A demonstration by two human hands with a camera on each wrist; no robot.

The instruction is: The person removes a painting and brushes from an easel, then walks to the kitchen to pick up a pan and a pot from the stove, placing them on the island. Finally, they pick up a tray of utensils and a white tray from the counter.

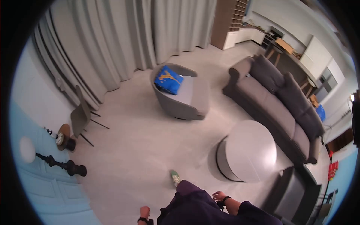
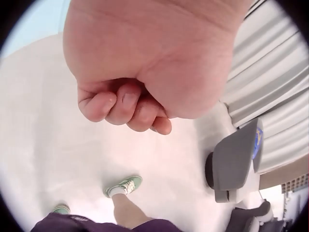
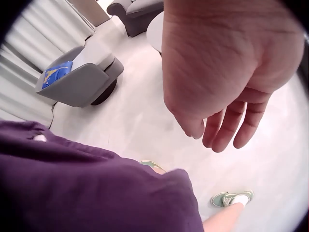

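My left hand (image 1: 144, 212) hangs at the lower edge of the head view, beside the dark clothing. In the left wrist view the fingers of this hand (image 2: 149, 63) are curled in towards the palm, and nothing shows in them. My right hand (image 1: 219, 196) is held out on the other side of the body, nearest to the round table (image 1: 251, 150) but apart from it. In the right wrist view the right hand (image 3: 231, 72) has its fingers loosely bent and separated, with nothing in them. Both hands are over the floor, touching no object.
Ahead stands a grey armchair (image 1: 198, 97) with a blue cushion (image 1: 168, 80). A long sofa (image 1: 277, 101) is behind the round table, and a black chair (image 1: 288, 193) at the lower right. On the left are a chair (image 1: 80, 116), a small side table (image 1: 64, 131) and a floor lamp (image 1: 75, 168).
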